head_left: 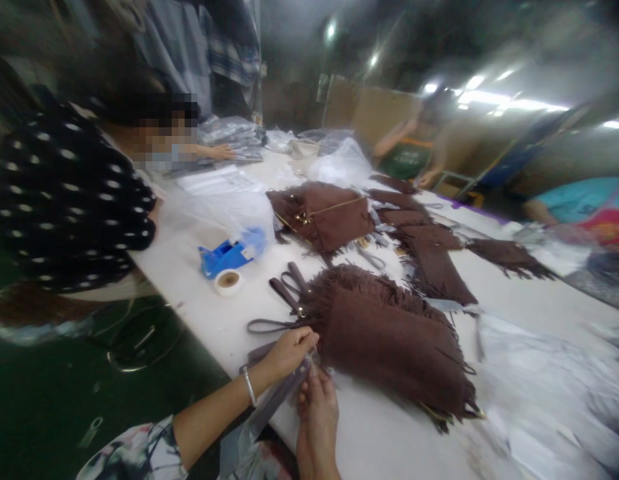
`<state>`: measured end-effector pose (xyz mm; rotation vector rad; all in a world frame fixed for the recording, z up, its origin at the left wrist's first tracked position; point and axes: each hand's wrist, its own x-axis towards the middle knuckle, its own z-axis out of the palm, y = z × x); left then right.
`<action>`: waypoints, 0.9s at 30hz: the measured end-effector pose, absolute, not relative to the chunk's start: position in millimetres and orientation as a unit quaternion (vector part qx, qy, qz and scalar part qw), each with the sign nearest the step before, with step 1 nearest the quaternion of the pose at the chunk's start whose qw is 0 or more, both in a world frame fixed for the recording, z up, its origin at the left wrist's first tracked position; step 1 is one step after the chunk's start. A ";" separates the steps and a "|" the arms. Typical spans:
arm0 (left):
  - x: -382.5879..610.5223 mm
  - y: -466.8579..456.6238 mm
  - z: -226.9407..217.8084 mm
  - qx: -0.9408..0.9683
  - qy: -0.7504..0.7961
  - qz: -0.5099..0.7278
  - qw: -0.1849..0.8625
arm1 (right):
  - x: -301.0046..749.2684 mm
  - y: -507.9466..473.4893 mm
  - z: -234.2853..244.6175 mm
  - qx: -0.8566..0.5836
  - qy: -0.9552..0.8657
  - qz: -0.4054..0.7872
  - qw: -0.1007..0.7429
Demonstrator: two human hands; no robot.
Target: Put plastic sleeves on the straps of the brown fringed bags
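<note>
My left hand (292, 348), with a bracelet at the wrist, is pinched closed at the end of a dark strap (284, 390). Close below it, my right hand (319, 395) has its fingers closed on the same strap end. A small shiny piece between the fingertips is too blurred to make out. The strap slants down toward my lap. Right beside my fingers lies a stack of brown fringed pouches (394, 340), with dark loop straps (272, 325) sticking out at its left side.
More brown fringed pouches (339, 217) lie across the white table (209, 320). A blue tape dispenser (229, 257) and a tape roll (228, 281) stand near the left edge. Clear plastic bags (534, 380) lie at the right. A co-worker in a dotted top (74, 200) sits at left; others work opposite.
</note>
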<state>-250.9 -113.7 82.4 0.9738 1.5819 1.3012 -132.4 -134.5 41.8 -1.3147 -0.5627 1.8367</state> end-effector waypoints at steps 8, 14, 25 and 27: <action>-248.5 -113.8 85.0 0.364 0.569 0.565 0.474 | -132.8 -135.7 43.9 -0.489 -0.188 0.742 0.418; -252.4 -109.2 89.6 0.421 0.599 0.521 0.439 | -132.7 -138.1 52.0 -0.474 -0.174 0.752 0.422; -247.9 -117.2 88.2 0.376 0.603 0.540 0.451 | -133.2 -127.3 50.2 -0.476 -0.159 0.762 0.409; -244.8 -127.4 83.3 0.288 0.594 0.582 0.475 | -132.7 -125.8 51.1 -0.472 -0.173 0.761 0.410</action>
